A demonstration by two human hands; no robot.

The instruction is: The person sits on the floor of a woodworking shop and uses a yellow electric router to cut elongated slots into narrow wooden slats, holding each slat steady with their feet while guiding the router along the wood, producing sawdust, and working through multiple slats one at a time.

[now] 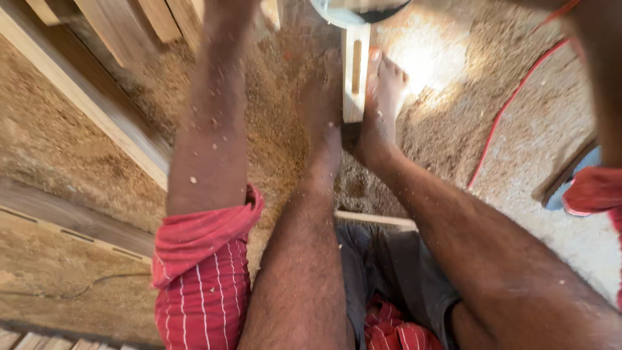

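Gripped between both feet (382, 91) at upper centre so it cannot shift, wood block (355, 71) meets a tool (356, 10); hands out of frame, their grip unknowable.

Sawdust (58, 149) is covering the ground almost everywhere, and bright sunlight is falling on one patch of it near the top. A red cable (502, 116) is running in a curve across the sawdust on the right side. Long wooden planks (97, 104) are lying at a slant on the left, and more planks are leaning at the top left corner. A flat board with narrow slots (71, 227) is lying at the left, partly under the dust. A thin wooden strip (376, 219) is lying across the ground in the middle.
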